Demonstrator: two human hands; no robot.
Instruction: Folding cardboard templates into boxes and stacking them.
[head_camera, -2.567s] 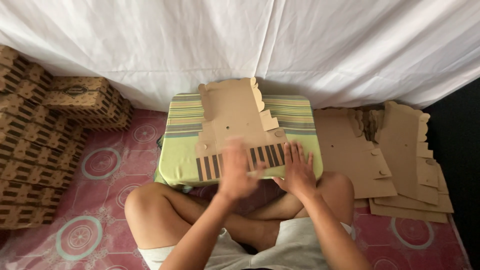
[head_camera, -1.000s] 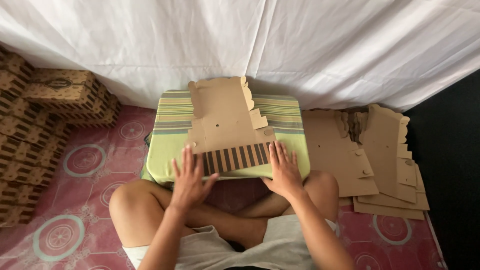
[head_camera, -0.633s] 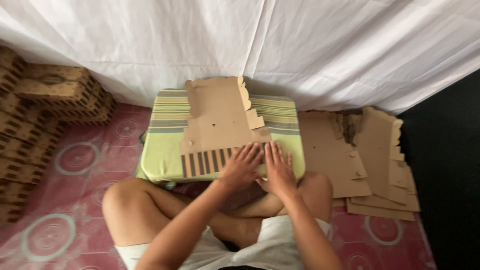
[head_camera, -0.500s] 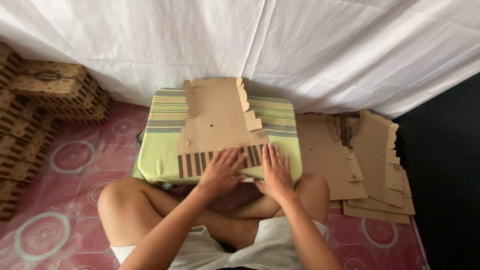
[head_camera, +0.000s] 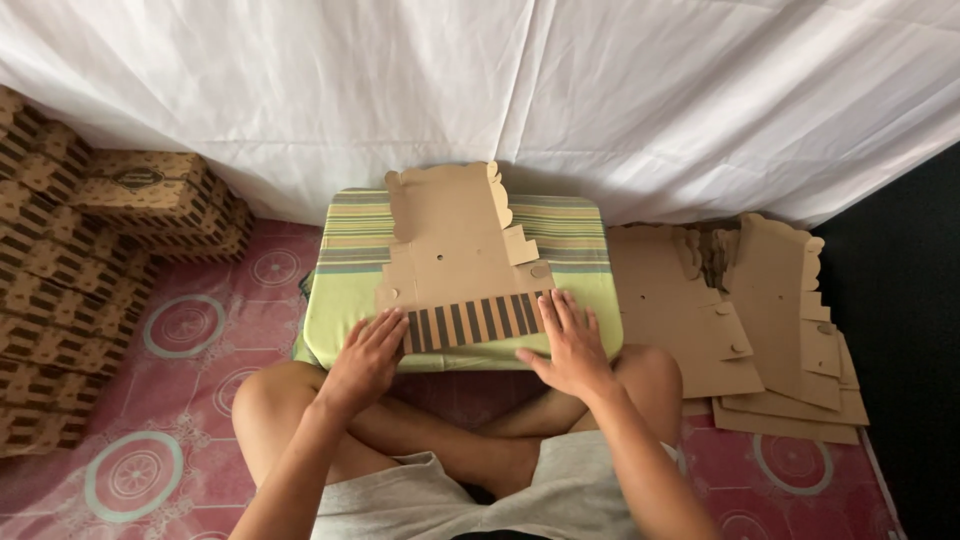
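A flat brown cardboard box blank (head_camera: 455, 250) with a striped flap along its near edge lies on a green striped cushion (head_camera: 565, 225) in front of me. My left hand (head_camera: 365, 355) rests flat, fingers spread, on the left end of the striped flap. At the flap's right end my right hand (head_camera: 570, 340) presses down the same way. Neither hand grips anything. My crossed legs sit just below the cushion.
Several flat cardboard blanks (head_camera: 760, 320) are piled on the floor to the right. Folded patterned boxes (head_camera: 75, 270) are stacked at the left. A white sheet (head_camera: 500, 90) hangs behind. A pink patterned mat (head_camera: 190, 330) covers the floor.
My left hand has slid from the middle of the striped flap back to its left end. My right hand stays at the right end. The view shifted slightly.
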